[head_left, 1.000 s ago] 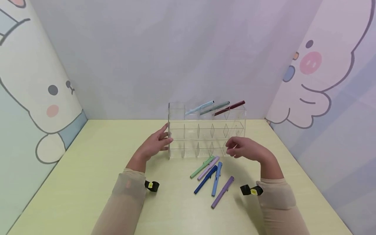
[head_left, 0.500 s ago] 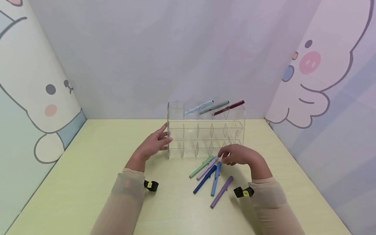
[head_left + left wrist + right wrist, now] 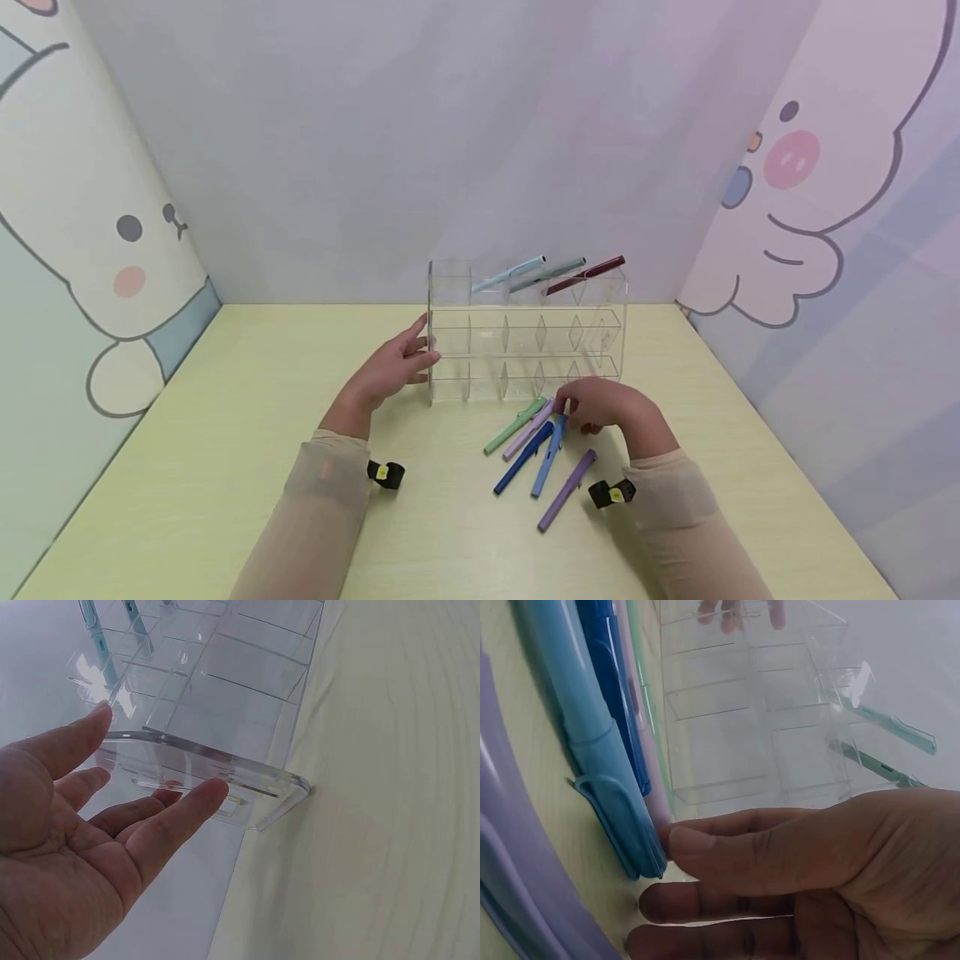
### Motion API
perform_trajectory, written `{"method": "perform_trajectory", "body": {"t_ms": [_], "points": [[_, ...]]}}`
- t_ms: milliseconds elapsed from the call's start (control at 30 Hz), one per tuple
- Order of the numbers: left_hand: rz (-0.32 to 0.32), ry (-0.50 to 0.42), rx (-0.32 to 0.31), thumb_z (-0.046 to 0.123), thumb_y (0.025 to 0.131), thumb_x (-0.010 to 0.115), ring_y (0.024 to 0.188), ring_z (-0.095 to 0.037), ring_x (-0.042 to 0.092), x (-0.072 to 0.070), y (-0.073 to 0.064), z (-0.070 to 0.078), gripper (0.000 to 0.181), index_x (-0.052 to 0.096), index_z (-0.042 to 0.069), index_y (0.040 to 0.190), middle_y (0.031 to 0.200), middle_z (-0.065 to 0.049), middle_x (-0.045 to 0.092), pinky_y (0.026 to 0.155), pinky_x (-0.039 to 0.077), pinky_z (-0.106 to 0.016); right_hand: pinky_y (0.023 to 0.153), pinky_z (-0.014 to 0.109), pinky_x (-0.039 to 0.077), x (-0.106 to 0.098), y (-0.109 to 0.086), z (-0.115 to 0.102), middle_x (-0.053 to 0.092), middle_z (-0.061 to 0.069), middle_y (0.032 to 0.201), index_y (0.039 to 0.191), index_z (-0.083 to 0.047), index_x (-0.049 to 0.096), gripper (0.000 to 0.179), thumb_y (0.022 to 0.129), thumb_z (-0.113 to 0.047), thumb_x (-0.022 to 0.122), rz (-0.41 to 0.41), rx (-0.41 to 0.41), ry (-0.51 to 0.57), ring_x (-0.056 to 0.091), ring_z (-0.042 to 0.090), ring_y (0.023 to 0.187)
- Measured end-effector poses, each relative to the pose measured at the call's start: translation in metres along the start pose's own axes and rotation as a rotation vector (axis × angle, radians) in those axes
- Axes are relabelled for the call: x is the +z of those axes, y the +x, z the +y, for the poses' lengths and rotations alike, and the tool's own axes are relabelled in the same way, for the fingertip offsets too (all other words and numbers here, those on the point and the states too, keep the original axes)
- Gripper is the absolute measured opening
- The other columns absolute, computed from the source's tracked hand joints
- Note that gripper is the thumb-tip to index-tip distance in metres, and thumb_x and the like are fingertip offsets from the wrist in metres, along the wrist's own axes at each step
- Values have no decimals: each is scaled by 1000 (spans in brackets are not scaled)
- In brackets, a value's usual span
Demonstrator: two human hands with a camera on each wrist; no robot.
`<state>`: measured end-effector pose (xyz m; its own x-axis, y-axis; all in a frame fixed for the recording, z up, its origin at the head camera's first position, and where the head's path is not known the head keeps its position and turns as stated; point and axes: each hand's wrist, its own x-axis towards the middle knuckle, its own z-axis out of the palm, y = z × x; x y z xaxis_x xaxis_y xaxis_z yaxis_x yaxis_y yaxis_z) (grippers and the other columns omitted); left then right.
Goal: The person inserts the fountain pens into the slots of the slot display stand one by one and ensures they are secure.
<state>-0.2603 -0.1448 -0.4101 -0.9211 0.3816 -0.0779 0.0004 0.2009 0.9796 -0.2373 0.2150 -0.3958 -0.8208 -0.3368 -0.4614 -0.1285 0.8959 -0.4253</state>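
A clear acrylic pen rack [image 3: 525, 342] with tiered compartments stands on the table. My left hand [image 3: 390, 367] touches its left side with extended fingers; in the left wrist view, the fingertips [image 3: 214, 791] meet the side panel. My right hand [image 3: 600, 406] pinches the cap end of a light blue pen [image 3: 550, 458] between thumb and index finger, and the pen lies low over the table. In the right wrist view, the thumb is right at the light blue cap [image 3: 619, 817]. Beside it lie a dark blue pen [image 3: 523, 460], a lilac pen [image 3: 527, 433] and a green pen [image 3: 513, 427].
A purple pen [image 3: 566, 492] lies nearest the front, below the right hand. The rack's top row holds a pale blue pen [image 3: 510, 273], a grey-green pen [image 3: 547, 275] and a dark red pen [image 3: 585, 276]. Behind the table [image 3: 262, 400] hangs a pale curtain [image 3: 450, 150].
My right hand has moved from the rack's lower right down and left to the light blue pen, whose lower end has shifted slightly left. The left hand stays at the rack's side.
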Motion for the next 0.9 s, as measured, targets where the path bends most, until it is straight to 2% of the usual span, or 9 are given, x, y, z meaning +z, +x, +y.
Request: {"method": "perform_trajectory", "body": {"t_ms": [367, 600, 733, 900], "points": [[7, 24, -2, 37, 97, 62, 128, -39, 54, 2, -2, 2, 76, 12, 54, 151, 160, -11, 28, 111, 39, -53, 52, 26, 40, 7, 5, 7, 56, 9, 86, 97, -15, 61, 26, 86, 8, 64, -43, -23, 13, 51, 19, 64], [5, 25, 5, 37, 97, 62, 129, -38, 53, 2, -2, 1, 75, 13, 54, 151, 160, -10, 28, 109, 42, -52, 55, 28, 42, 1, 2, 12, 58, 7, 88, 92, -16, 62, 16, 89, -1, 67, -56, -34, 13, 54, 21, 70], [4, 25, 5, 37, 97, 62, 130, -38, 53, 2, -1, 0, 76, 12, 53, 152, 160, -10, 28, 108, 43, -51, 61, 32, 49, -4, -3, 14, 61, 4, 89, 91, -18, 63, 14, 88, -6, 70, -34, -46, -23, 59, 22, 74], [7, 30, 3, 37, 97, 62, 130, -38, 53, 2, -1, 0, 76, 12, 52, 152, 160, -10, 29, 108, 43, -51, 66, 36, 53, -13, -11, 16, 62, 4, 86, 91, -16, 62, 12, 89, -8, 70, -12, -88, -13, 61, 24, 75]]}}
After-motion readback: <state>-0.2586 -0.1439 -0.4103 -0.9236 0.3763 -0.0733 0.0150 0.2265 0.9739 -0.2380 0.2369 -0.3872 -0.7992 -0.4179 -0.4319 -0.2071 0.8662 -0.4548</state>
